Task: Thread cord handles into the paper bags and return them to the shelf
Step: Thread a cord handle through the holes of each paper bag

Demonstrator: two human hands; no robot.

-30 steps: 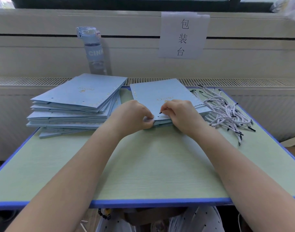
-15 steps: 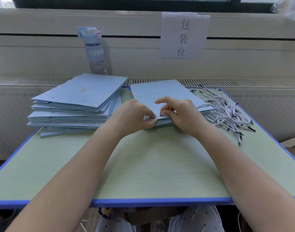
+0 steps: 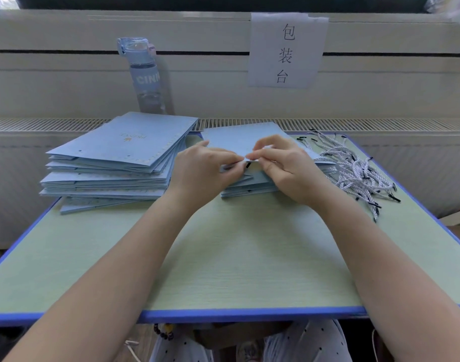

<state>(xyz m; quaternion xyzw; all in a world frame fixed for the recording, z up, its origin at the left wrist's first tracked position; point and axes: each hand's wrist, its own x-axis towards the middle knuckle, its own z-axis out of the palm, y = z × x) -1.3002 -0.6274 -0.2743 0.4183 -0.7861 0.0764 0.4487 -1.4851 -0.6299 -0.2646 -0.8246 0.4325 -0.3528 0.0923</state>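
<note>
A flat light-blue paper bag (image 3: 236, 138) lies on top of a small pile in the middle of the table, its near edge lifted. My left hand (image 3: 202, 169) pinches that near edge from the left. My right hand (image 3: 283, 165) pinches the same edge from the right, thumb and fingers closed on it. A black cord tip (image 3: 247, 165) pokes out under the edge between my two hands. A heap of white-and-black twisted cord handles (image 3: 354, 168) lies to the right of the pile.
A taller stack of blue paper bags (image 3: 119, 163) fills the table's left back corner. A clear water bottle (image 3: 145, 77) stands on the ledge behind it. A paper sign (image 3: 286, 50) hangs on the wall. The table's blue front edge (image 3: 223, 314) is near me.
Both hands have lifted the top bag's near edge off the pile. The black cord tip now hangs below the edge instead of lying on top of the bag.
</note>
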